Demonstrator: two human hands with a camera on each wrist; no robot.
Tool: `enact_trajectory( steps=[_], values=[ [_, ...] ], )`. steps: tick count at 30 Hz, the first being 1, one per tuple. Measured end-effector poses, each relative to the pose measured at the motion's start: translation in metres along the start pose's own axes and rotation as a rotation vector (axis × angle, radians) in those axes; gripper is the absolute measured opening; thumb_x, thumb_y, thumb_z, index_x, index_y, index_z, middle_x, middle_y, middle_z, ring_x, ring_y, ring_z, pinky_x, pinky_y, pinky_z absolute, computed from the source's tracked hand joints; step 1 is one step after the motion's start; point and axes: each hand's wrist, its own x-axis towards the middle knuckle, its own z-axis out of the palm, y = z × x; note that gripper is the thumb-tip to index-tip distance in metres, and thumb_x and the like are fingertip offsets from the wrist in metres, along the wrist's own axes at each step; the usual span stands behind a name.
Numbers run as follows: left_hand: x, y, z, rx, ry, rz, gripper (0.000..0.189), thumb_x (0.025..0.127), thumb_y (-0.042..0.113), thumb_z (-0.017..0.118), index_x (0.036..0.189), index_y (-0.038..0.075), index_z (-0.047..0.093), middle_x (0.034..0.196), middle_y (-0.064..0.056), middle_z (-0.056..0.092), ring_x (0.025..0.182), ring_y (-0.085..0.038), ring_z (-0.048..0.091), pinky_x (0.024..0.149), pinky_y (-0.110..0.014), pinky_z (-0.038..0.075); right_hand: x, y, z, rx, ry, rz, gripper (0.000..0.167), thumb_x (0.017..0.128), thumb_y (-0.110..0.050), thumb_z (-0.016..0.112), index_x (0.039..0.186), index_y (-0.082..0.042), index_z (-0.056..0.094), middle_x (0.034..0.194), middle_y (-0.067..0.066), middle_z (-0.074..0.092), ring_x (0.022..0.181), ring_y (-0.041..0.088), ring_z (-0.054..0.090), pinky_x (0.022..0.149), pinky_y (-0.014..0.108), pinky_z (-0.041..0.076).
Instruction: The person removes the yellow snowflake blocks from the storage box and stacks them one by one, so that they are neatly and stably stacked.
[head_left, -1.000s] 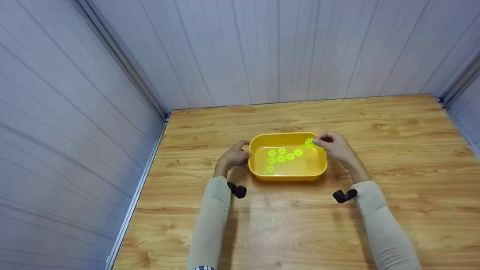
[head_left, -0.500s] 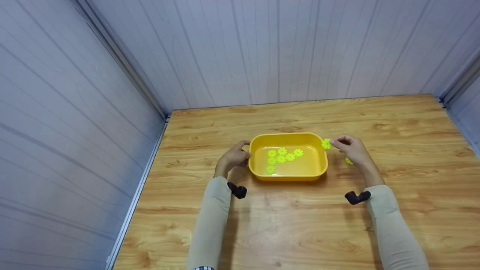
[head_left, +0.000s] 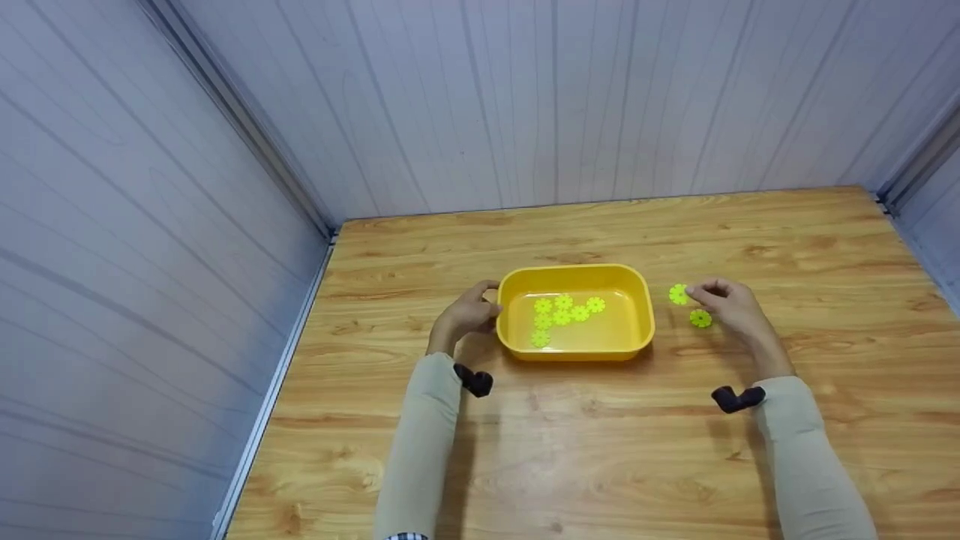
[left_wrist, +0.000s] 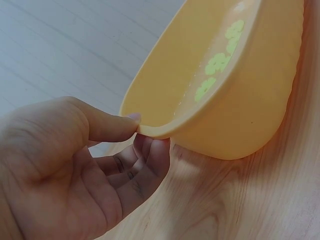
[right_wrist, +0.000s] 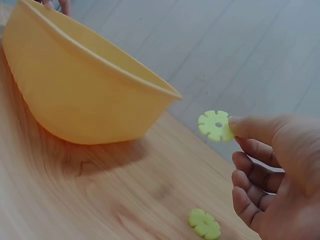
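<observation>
A yellow plastic basin (head_left: 576,355) stands on the wooden table, with several yellow-green notched discs (head_left: 562,317) lying on its floor. My left hand (head_left: 469,311) pinches the basin's left rim, thumb inside and fingers under the edge, as the left wrist view shows. To the right of the basin, my right hand (head_left: 733,306) pinches a flower-shaped notched disc (right_wrist: 215,125) between thumb and forefinger, raised above the table. Another notched disc (head_left: 700,319) lies on the table just below that hand.
The wood-grain table (head_left: 600,450) meets a pale panelled wall (head_left: 525,105) at the back and another panel (head_left: 135,262) at the left. A black wrist mount (head_left: 737,399) juts inward from the right sleeve, and a matching one (head_left: 474,380) from the left.
My right hand has moved right with the pinched disc, from over the basin's right end to beyond it. The disc on the table has come into view. My left hand has stayed put.
</observation>
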Motion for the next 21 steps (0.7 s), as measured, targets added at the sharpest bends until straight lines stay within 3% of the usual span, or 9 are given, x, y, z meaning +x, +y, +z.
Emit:
enact_trajectory(
  steps=[11, 17, 21],
  values=[
    [0.000, -0.001, 0.000, 0.008, 0.011, -0.002, 0.050, 0.096, 0.009, 0.050, 0.143, 0.017, 0.036, 0.089, -0.007, 0.051, 0.075, -0.019, 0.051, 0.077, -0.037, 0.049, -0.004, 0.016, -0.014, -0.114, -0.011, 0.017, 0.053, 0.093, -0.047, 0.056, 0.116, 0.000, 0.054, 0.102, -0.007, 0.055, 0.092, 0.009, 0.054, 0.076, 0.024, 0.048],
    [-0.001, -0.001, 0.000, 0.011, 0.021, -0.010, 0.050, 0.096, 0.009, 0.051, 0.143, 0.017, 0.037, 0.087, -0.007, 0.051, 0.071, -0.017, 0.051, 0.074, -0.035, 0.049, -0.006, 0.023, -0.015, -0.157, 0.015, 0.066, 0.052, 0.093, -0.050, 0.054, 0.115, -0.003, 0.054, 0.096, 0.002, 0.052, 0.082, 0.014, 0.049, 0.067, 0.028, 0.045],
    [0.000, 0.000, 0.000, -0.004, 0.017, -0.016, 0.050, 0.096, 0.009, 0.050, 0.143, 0.019, 0.037, 0.089, -0.007, 0.050, 0.073, -0.019, 0.051, 0.081, -0.042, 0.048, -0.008, 0.024, -0.016, -0.167, 0.001, 0.078, 0.052, 0.094, -0.050, 0.053, 0.115, -0.002, 0.053, 0.095, 0.005, 0.052, 0.076, 0.015, 0.048, 0.063, 0.029, 0.044]
  ],
)
